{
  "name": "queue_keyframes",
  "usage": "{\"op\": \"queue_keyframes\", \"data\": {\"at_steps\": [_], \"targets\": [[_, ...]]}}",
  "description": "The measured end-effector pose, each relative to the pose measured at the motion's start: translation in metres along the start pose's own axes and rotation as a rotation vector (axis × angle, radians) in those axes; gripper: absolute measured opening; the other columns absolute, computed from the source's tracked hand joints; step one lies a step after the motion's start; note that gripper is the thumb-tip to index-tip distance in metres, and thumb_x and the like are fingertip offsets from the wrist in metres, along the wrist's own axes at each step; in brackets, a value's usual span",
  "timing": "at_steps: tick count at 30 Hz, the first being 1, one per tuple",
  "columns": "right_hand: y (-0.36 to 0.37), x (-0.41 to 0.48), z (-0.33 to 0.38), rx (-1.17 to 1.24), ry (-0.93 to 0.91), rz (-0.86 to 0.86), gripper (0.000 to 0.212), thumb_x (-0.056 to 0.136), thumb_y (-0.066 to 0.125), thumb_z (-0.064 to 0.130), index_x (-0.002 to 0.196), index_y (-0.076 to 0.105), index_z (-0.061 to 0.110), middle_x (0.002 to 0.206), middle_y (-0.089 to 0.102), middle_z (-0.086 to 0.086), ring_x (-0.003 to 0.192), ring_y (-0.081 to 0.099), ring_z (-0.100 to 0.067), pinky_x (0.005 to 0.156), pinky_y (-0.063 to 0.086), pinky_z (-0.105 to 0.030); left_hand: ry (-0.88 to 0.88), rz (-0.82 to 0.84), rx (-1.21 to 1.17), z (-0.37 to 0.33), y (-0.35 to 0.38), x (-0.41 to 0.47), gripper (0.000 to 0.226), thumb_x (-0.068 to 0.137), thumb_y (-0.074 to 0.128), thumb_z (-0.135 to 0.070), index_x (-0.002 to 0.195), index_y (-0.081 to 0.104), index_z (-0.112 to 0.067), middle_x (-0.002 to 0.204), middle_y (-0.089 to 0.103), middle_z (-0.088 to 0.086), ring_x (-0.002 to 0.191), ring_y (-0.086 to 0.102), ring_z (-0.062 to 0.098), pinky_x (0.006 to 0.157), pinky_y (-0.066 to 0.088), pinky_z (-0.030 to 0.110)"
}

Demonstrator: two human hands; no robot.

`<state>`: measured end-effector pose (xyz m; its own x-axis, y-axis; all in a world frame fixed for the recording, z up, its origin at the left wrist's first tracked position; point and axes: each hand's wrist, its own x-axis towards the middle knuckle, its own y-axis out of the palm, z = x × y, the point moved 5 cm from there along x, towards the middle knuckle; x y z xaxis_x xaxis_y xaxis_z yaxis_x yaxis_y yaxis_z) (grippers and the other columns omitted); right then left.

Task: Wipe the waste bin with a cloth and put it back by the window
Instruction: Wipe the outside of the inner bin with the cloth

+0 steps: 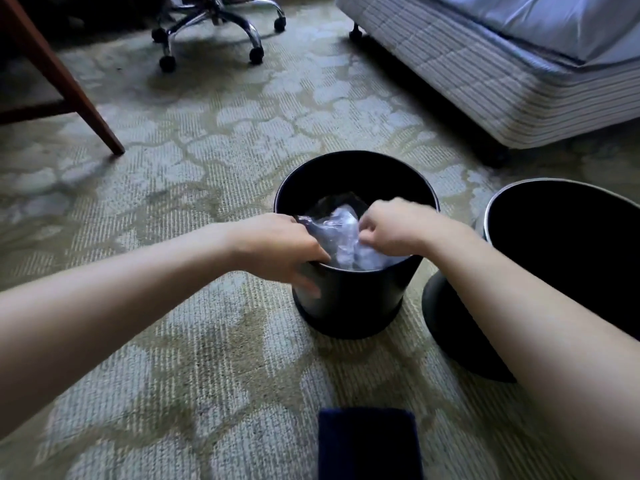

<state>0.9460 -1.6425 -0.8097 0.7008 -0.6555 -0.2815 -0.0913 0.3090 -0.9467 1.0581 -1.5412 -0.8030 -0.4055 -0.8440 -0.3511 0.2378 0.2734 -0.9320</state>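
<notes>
A black round waste bin (360,299) stands upright on the carpet in the middle of the head view. A clear plastic liner bag (343,237) lies crumpled inside it. My left hand (277,247) grips the bag's edge at the near left rim, with the thumb down the outside of the bin. My right hand (391,226) pinches the bag over the bin's opening. A dark blue folded cloth (367,445) lies on the carpet at the bottom edge, apart from both hands.
A second black bin (568,237) with a pale rim stands to the right, partly behind my right forearm. A bed base (485,81) fills the upper right. A wheeled office chair (214,26) and a wooden desk leg (79,95) stand at the back left.
</notes>
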Motion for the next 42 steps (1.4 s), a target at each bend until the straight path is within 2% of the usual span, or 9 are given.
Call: {"op": "queue_keyframes", "data": {"at_steps": [4, 9, 13, 16, 19, 23, 28, 35, 42], "targets": [[-0.004, -0.106, -0.008, 0.673, -0.017, -0.968, 0.018, 0.083, 0.054, 0.015, 0.097, 0.064, 0.016, 0.085, 0.064, 0.0, 0.074, 0.06, -0.02, 0.068, 0.048, -0.032, -0.037, -0.285, -0.128, 0.003, -0.005, -0.005, 0.051, 0.079, 0.044, -0.071, 0.086, 0.06, -0.023, 0.077, 0.068, -0.009, 0.08, 0.065, 0.018, 0.069, 0.035, 0.021], [0.228, -0.18, -0.001, 0.316, 0.192, -0.02, 0.083, 0.065, 0.053, 0.071, 0.131, 0.051, 0.02, 0.136, 0.056, -0.004, 0.126, 0.048, -0.025, 0.099, 0.046, -0.038, -0.172, -0.334, -0.332, 0.009, -0.031, -0.011, 0.048, 0.079, 0.059, -0.066, 0.076, 0.059, -0.018, 0.057, 0.056, -0.008, 0.056, 0.054, 0.004, 0.053, 0.038, 0.018], [0.279, -0.197, 0.006, 0.151, 0.21, 0.33, 0.118, 0.034, 0.069, 0.08, 0.129, 0.053, 0.012, 0.121, 0.064, -0.004, 0.114, 0.054, -0.026, 0.091, 0.051, -0.039, -0.153, -0.295, -0.863, 0.013, -0.054, -0.029, 0.039, 0.082, 0.069, -0.051, 0.098, 0.072, -0.015, 0.092, 0.073, 0.008, 0.083, 0.071, 0.02, 0.077, 0.058, 0.036], [0.247, -0.197, 0.006, 0.453, 0.313, 0.12, 0.068, 0.072, 0.066, 0.047, 0.133, 0.046, 0.026, 0.13, 0.057, 0.001, 0.126, 0.051, -0.015, 0.1, 0.042, -0.024, -0.215, -0.297, -0.928, 0.012, -0.053, -0.041, 0.029, 0.084, 0.07, -0.039, 0.088, 0.071, -0.01, 0.08, 0.072, 0.011, 0.068, 0.067, 0.012, 0.062, 0.052, 0.025], [0.207, -0.199, 0.001, 0.787, 0.28, 0.029, 0.031, 0.051, 0.061, 0.041, 0.081, 0.065, 0.045, 0.066, 0.058, 0.017, 0.073, 0.055, 0.014, 0.063, 0.038, -0.006, -0.269, -0.334, -0.917, 0.011, -0.052, -0.044, 0.015, 0.087, 0.068, -0.033, 0.076, 0.071, -0.025, 0.068, 0.069, -0.007, 0.062, 0.064, 0.004, 0.057, 0.049, 0.019], [0.142, -0.222, -0.023, 1.378, 0.366, -0.183, 0.035, 0.042, 0.074, 0.017, 0.075, 0.069, 0.005, 0.06, 0.069, -0.002, 0.058, 0.06, -0.011, 0.052, 0.046, -0.018, -0.325, -0.387, -0.846, 0.016, -0.053, -0.038, 0.051, 0.085, 0.06, -0.058, 0.094, 0.066, -0.008, 0.087, 0.071, 0.015, 0.077, 0.069, 0.03, 0.073, 0.057, 0.048], [0.025, -0.248, -0.026, 1.596, 0.175, -0.546, 0.021, 0.067, 0.066, 0.008, 0.087, 0.073, 0.012, 0.075, 0.073, -0.007, 0.066, 0.067, -0.014, 0.056, 0.051, -0.018, -0.294, -0.424, -0.719, 0.009, -0.063, -0.015, 0.045, 0.097, 0.049, -0.045, 0.093, 0.06, -0.002, 0.076, 0.062, 0.006, 0.068, 0.06, 0.022, 0.068, 0.051, 0.039], [0.004, -0.172, 0.029, 1.269, -0.077, -0.689, 0.048, 0.086, 0.059, 0.05, 0.123, 0.063, 0.02, 0.122, 0.067, 0.007, 0.116, 0.056, -0.004, 0.101, 0.041, -0.022, -0.28, -0.516, -0.806, 0.01, -0.066, -0.003, 0.041, 0.105, 0.034, -0.03, 0.078, 0.053, -0.005, 0.074, 0.051, -0.005, 0.065, 0.045, 0.005, 0.07, 0.04, 0.027], [0.043, -0.095, 0.062, 0.494, -0.046, -0.645, 0.069, 0.092, 0.012, 0.063, 0.153, 0.007, 0.03, 0.159, -0.021, 0.006, 0.148, -0.019, -0.02, 0.12, -0.004, -0.046, -0.269, -0.58, -0.838, 0.009, -0.069, -0.001, 0.052, 0.104, 0.034, -0.033, 0.092, 0.067, 0.004, 0.089, 0.073, 0.014, 0.079, 0.065, 0.018, 0.075, 0.047, 0.023]]}}
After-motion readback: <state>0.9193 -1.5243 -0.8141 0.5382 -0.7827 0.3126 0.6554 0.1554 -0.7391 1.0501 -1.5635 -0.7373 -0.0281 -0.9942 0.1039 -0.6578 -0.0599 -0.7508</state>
